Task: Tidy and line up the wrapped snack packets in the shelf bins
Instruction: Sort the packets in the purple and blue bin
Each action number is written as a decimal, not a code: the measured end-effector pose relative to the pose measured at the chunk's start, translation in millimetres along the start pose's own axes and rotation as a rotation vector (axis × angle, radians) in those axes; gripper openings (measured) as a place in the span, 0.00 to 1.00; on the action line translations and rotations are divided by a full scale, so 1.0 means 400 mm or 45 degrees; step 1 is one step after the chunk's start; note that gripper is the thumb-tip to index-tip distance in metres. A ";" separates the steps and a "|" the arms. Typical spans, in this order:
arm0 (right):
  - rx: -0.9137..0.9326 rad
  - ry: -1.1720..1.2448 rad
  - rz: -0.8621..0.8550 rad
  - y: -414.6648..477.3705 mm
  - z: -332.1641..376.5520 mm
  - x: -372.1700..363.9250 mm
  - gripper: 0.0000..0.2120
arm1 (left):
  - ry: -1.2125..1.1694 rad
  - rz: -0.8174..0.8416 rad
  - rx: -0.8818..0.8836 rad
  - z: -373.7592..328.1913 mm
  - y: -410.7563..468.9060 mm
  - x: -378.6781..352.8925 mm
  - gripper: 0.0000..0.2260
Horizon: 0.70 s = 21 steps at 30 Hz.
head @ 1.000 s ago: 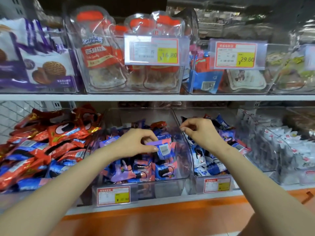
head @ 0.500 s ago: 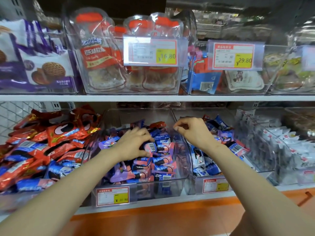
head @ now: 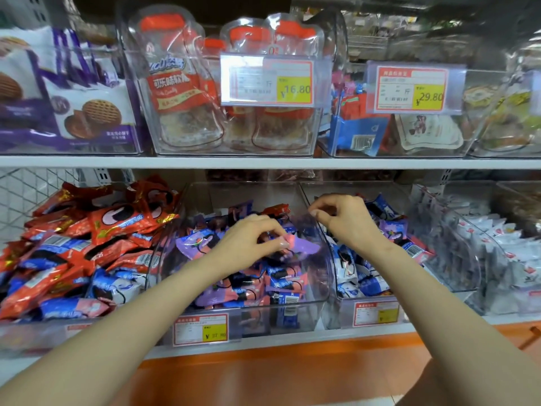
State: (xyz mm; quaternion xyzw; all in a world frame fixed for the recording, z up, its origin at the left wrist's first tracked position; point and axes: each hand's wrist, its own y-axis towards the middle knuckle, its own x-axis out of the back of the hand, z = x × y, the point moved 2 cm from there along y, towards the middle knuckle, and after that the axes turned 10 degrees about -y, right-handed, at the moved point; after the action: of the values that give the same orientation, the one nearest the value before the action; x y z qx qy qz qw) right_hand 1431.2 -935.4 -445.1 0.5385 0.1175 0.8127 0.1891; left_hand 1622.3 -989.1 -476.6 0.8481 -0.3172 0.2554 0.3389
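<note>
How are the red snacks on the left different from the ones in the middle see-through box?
The red packets are shiny red-orange and heaped high; the middle bin packets are purple, pink and blue, lying lower. The left hand pinches a pink-purple packet there; nothing touches the red packets. Both are small wrapped snacks, jumbled.

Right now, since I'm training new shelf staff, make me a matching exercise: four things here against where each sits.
Things:
1 red packets
2 white packets
3 purple biscuit bag
4 16.80 price tag

Places:
A upper shelf, far left
B lower shelf, far right
C upper middle bin front
D lower shelf, far left

Pairs: 1-D, 2-B, 3-A, 4-C
</note>
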 end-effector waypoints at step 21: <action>0.009 0.009 0.049 -0.001 0.011 -0.019 0.05 | 0.713 0.178 0.158 0.065 0.046 -0.054 0.19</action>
State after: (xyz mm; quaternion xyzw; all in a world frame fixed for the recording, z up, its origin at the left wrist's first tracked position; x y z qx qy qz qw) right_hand 1438.2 -938.4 -450.1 0.5384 0.1107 0.8177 0.1710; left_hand 1600.4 -1010.9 -499.6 0.7397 -0.2528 0.5211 0.3425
